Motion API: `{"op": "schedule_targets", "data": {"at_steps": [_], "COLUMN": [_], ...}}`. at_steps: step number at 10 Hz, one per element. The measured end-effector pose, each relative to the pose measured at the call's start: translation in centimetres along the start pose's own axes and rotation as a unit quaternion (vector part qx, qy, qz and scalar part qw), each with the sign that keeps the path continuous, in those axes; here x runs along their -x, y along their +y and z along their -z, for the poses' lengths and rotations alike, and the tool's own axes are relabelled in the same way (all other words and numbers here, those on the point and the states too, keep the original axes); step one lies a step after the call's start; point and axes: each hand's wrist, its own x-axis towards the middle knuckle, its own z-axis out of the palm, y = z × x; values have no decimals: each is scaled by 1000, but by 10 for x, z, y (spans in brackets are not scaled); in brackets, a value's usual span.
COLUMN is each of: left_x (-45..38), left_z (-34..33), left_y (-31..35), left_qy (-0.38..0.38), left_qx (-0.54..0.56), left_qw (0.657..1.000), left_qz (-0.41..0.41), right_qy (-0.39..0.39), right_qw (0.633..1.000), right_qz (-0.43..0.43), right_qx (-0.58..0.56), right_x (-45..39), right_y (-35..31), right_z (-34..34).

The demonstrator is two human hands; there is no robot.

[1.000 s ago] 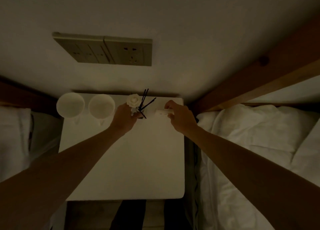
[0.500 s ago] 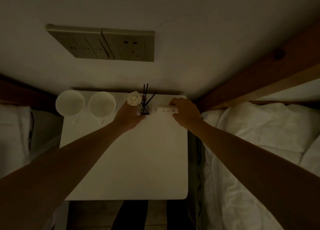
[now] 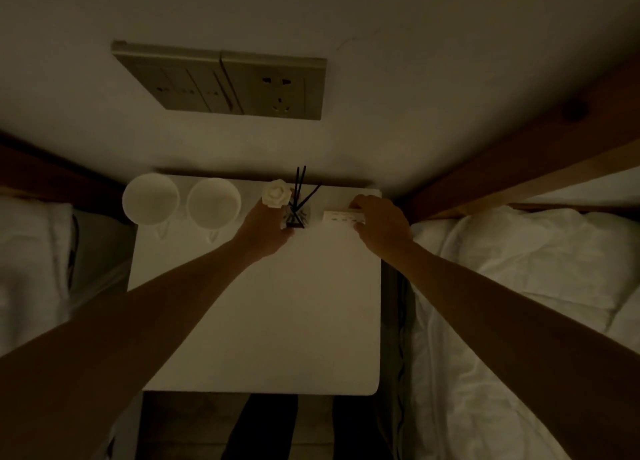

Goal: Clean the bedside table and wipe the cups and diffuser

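A white bedside table (image 3: 270, 321) stands against the wall in dim light. Two white cups (image 3: 150, 200) (image 3: 213, 202) sit side by side at its back left. The diffuser (image 3: 294, 214), a small glass bottle with black reeds and a white flower, stands at the back middle. My left hand (image 3: 265, 231) is wrapped around the bottle's left side. My right hand (image 3: 379, 222) pinches a small white card (image 3: 343, 216) that lies flat at the table's back right corner.
White bedding (image 3: 519, 304) lies close on the right under a wooden bed rail (image 3: 519, 169). Another bed with white linen (image 3: 31, 262) is on the left. A switch and socket panel (image 3: 221, 82) is on the wall above the table.
Both hands have pushed towards the wall. The diffuser went back with my left hand, and the card moved back and right to the corner with my right hand.
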Motion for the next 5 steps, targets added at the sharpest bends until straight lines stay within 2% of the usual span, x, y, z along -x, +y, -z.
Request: {"op": "schedule_targets", "data": {"at_steps": [3, 4, 5], "left_x": [28, 62, 96], "left_z": [10, 38, 68], "left_y": [12, 32, 53], "left_qy": [-25, -57, -58], "left_qx": [-55, -66, -60], "left_qw": [997, 995, 995], "left_qz": [38, 58, 46], "right_qy": [-31, -8, 8], "right_qw": [995, 993, 993], "right_qz": [-19, -2, 17], "right_qx": [93, 119, 116], "right_x": [27, 56, 86], "right_y": [-9, -25, -47], "right_z": [27, 63, 98]}}
